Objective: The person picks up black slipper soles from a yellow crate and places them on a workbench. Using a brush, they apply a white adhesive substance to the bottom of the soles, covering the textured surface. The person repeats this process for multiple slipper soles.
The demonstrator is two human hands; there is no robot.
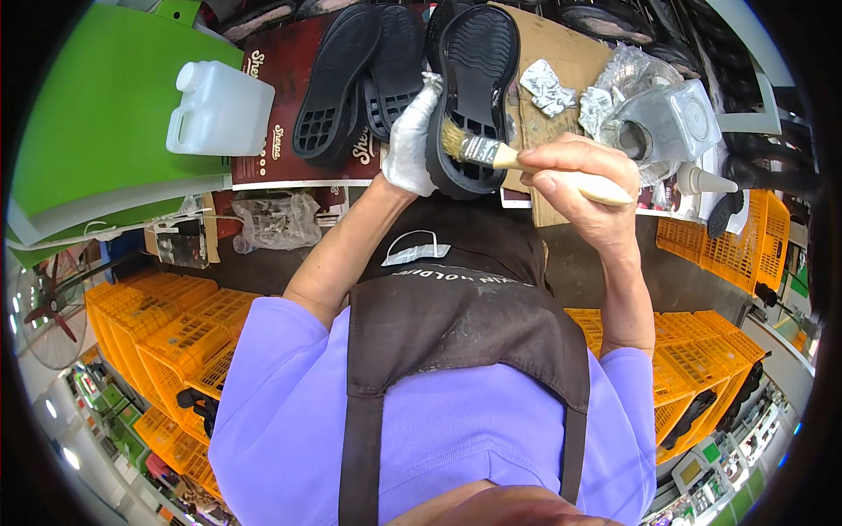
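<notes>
The gloved left hand (pixel 410 140) grips a black shoe sole (pixel 474 96) upright; the right hand (pixel 574 180) pinches a brush (pixel 500 156), bristles on the sole's heel. Coating appears underway; next strokes likely need upward coverage.

3 black soles (pixel 476 79), 1 brush (pixel 509 158), 1 white jug (pixel 219 110), 1 tin (pixel 671 127), approx. 6+ yellow crates (pixel 184 337).

- The left hand (pixel 412 140) wears a white glove, its fingers curled and closed around a black shoe sole (pixel 474 96), with the bare forearm reaching up from the lower left.
- The right hand (pixel 574 180) is bare, fingers and thumb pinched shut on a brush (pixel 526 162); the bristles point left of the fingertips.
</notes>
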